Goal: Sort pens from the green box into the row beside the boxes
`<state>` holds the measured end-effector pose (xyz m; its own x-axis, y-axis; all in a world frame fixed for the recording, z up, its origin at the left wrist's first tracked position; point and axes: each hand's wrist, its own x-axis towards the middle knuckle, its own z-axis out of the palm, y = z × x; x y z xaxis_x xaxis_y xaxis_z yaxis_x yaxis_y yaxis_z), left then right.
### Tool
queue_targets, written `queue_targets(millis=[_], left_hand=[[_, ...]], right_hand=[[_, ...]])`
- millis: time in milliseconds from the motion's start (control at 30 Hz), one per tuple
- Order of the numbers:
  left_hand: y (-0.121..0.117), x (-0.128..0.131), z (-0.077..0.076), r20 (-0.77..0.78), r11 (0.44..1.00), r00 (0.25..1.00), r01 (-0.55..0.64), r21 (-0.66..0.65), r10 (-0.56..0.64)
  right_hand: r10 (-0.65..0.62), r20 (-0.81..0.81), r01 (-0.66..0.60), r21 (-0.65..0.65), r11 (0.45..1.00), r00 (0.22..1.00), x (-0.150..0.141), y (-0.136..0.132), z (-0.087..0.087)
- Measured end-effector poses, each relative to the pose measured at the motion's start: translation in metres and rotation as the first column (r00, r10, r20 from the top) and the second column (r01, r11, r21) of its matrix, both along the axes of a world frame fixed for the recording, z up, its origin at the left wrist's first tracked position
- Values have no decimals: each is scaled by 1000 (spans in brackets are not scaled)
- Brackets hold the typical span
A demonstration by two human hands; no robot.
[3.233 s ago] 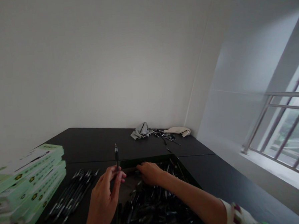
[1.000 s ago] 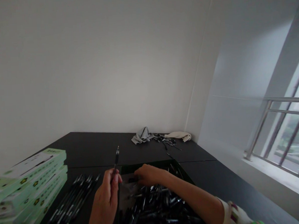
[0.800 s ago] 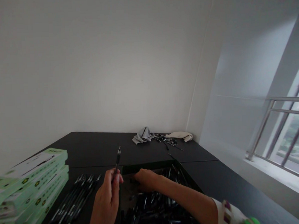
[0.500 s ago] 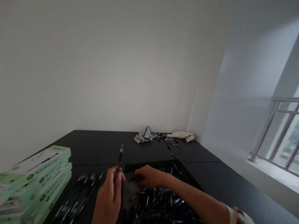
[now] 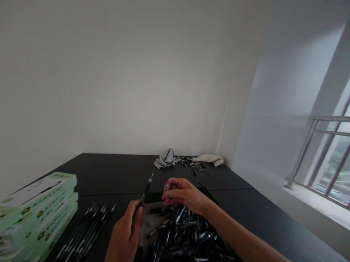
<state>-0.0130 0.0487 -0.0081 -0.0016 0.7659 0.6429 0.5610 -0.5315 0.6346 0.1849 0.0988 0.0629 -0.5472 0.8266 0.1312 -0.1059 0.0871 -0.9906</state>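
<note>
Head view: right hand (image 5: 184,194) has lifted, holding a clear piece (image 5: 166,189).

lower end of held pen (image 5: 147,188) is hidden

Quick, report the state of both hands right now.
Left hand: closed, holding a slim black pen with a silvery tip, tilted.
Right hand: closed, its grip on what looks like a small clear cap.

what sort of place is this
Probably an indoor workroom: a black table stands by a plain wall, bearing a dark tray heaped with black pens and a stack of green-and-white boxes.
</note>
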Motion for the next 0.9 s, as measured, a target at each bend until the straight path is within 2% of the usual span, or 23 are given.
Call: queue_targets(millis=[100, 200, 300, 467, 633, 700, 767, 900], left_hand=[[-2, 5, -4, -32, 994, 995, 100, 39, -99], [-4, 9, -8, -57, 984, 985, 164, 76, -160], [-3, 10, -12, -68, 978, 980, 191, 85, -186], [-6, 12, -11, -65, 974, 975, 218, 64, -214], [-8, 12, -7, -44, 975, 975, 219, 35, -218], [-8, 11, -5, -38, 975, 975, 221, 20, -220], [-7, 10, -4, -31, 974, 973, 228, 7, -227], [-7, 11, -3, -14, 971, 971, 238, -22, -238]], right_hand=[[-137, -187, 153, 76, 985, 973, 5, -9, 13], [-176, -278, 223, 150, 963, 944, 6, -19, 19], [-157, -261, 208, 184, 961, 952, 4, -28, 17], [-169, -144, 204, 286, 936, 975, -4, -35, 9], [-270, -348, 357, 213, 910, 898, -5, -31, 10], [-288, -371, 382, 213, 899, 883, -4, -30, 11], [-268, -351, 362, 236, 902, 897, -3, -30, 10], [-215, -212, 272, 298, 915, 953, -2, -36, 8]])
